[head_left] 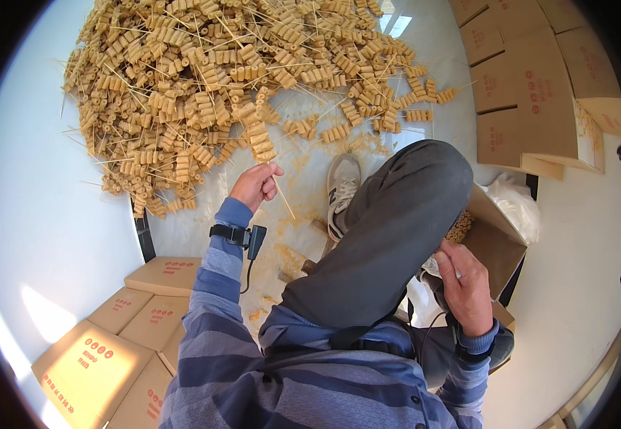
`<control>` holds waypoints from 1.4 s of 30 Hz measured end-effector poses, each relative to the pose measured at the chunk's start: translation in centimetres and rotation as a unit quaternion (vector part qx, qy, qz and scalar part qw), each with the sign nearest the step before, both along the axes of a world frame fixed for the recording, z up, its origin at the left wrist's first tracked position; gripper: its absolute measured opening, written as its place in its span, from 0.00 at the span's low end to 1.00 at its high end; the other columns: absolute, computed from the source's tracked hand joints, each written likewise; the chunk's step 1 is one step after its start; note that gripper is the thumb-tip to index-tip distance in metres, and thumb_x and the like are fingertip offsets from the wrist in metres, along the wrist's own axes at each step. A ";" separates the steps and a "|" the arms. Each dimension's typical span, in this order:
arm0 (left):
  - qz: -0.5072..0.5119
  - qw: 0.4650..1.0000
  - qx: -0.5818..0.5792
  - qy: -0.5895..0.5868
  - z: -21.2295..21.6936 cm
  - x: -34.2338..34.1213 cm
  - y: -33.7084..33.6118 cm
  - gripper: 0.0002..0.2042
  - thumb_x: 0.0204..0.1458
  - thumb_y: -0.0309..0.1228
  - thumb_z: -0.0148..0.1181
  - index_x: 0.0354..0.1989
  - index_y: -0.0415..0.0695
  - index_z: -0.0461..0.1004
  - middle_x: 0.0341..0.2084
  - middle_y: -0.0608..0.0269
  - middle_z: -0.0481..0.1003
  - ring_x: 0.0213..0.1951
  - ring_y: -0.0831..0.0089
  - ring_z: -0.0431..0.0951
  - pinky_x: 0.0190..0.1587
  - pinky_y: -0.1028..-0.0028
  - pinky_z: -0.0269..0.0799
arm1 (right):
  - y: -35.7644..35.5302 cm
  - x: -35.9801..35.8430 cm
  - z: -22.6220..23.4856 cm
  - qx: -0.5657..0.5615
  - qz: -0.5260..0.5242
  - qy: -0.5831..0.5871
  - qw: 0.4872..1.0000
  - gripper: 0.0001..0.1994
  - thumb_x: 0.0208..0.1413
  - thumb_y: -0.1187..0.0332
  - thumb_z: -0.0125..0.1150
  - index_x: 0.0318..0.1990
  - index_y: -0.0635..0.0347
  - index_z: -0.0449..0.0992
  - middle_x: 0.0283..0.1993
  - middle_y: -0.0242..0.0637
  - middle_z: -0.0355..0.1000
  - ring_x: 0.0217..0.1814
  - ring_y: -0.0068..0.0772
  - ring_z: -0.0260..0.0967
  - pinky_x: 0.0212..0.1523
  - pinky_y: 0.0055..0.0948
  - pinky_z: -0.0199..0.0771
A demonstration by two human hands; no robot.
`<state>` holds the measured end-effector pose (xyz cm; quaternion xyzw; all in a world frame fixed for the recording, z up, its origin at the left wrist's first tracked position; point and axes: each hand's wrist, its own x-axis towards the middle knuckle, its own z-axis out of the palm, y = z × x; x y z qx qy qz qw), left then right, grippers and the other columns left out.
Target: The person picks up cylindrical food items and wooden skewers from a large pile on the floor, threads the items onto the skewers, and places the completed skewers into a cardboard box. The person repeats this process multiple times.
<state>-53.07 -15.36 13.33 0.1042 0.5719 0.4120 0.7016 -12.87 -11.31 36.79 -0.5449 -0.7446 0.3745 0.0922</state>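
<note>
Skewer of tan ridged rolls is in the left hand, held at the near edge of a large heap of similar skewers on the pale floor. From my remote view, I record the fingers closed around the bare stick, whose end projects below the fist. I find the right hand narrow, thumb and fingers drawn together beside the bent leg and near an open carton; I cannot tell whether it holds anything. A white plastic bag lies against that carton.
</note>
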 end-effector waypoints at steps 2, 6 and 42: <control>0.000 1.000 0.010 0.015 2.2 0.4 0.0 0.16 0.64 0.41 0.52 0.42 0.37 0.72 0.16 0.73 0.57 0.21 0.76 0.60 0.26 0.75 0.57 | 0.1 -1.2 0.9 0.027 -0.022 -0.011 0.999 0.09 0.60 0.74 0.60 0.48 0.65 0.77 0.38 0.48 0.75 0.36 0.45 0.75 0.40 0.31 0.75; -0.029 0.997 0.069 0.006 7.6 1.8 -0.1 0.16 0.65 0.40 0.50 0.41 0.37 0.73 0.17 0.71 0.62 0.22 0.75 0.63 0.29 0.76 0.60 | -0.6 -3.2 2.8 -0.001 -0.114 0.140 0.984 0.09 0.62 0.74 0.59 0.48 0.63 0.77 0.39 0.40 0.76 0.36 0.32 0.74 0.39 0.27 0.74; -0.304 0.943 0.123 -0.055 21.2 12.0 0.7 0.19 0.66 0.44 0.52 0.37 0.37 0.78 0.21 0.67 0.73 0.23 0.79 0.73 0.27 0.79 0.70 | 1.7 -8.8 0.2 -0.487 -0.009 0.443 0.753 0.15 0.70 0.60 0.47 0.47 0.66 0.70 0.38 0.39 0.75 0.37 0.30 0.75 0.48 0.28 0.74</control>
